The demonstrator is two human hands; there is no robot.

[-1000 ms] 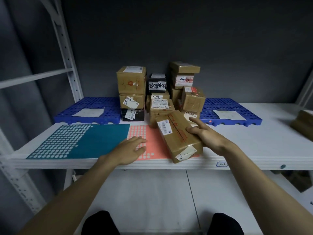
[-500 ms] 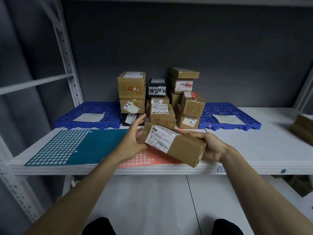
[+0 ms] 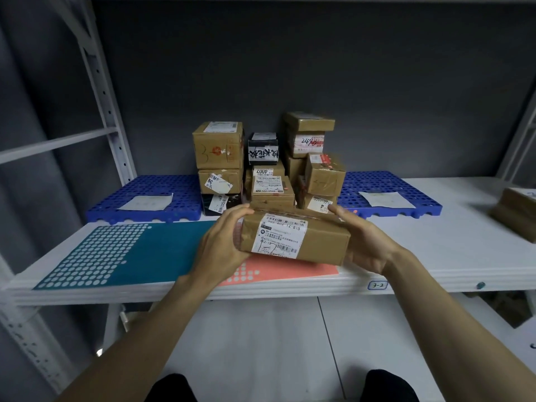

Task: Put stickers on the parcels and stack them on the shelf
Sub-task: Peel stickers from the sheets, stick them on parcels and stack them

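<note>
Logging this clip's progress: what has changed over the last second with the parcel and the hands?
The parcel was lying on the pink sticker sheet under the right hand alone. It was lifted and turned so its shipping label faces the camera. The left hand left the sheet and gripped the parcel's left end, so both hands now hold it above the shelf. The parcel pile, blue mats and teal sheet stayed put.

Both hands hold a brown parcel [image 3: 295, 240] above the front of the white shelf [image 3: 449, 256], its white shipping label facing the camera. The left hand [image 3: 223, 245] grips its left end and the right hand [image 3: 365, 242] its right end. Under it lie a salmon sticker sheet [image 3: 290, 271] and a teal sticker sheet [image 3: 121, 250]. Behind stands a pile of parcels [image 3: 269, 169] between two blue perforated mats [image 3: 150, 195].
</note>
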